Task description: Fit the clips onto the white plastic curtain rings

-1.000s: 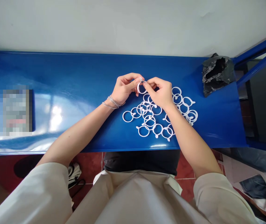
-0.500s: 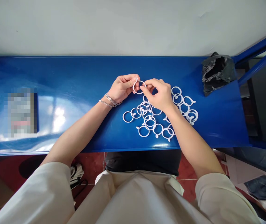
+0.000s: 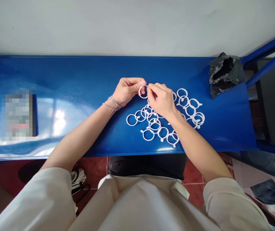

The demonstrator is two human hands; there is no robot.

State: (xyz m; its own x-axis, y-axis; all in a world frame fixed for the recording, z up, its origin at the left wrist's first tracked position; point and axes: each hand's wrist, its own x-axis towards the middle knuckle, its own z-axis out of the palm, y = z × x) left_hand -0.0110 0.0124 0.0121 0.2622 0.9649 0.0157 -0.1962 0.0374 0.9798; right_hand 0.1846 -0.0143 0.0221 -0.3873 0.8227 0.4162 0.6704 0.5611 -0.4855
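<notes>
Over the blue bench, left hand and right hand pinch one white ring. More rings lie at five o'clock.

White rings, blue bench (2 silver bracelets).

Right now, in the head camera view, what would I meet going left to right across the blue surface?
Blurred flat object → left hand → white plastic ring → right hand → crumpled black plastic bag
</notes>
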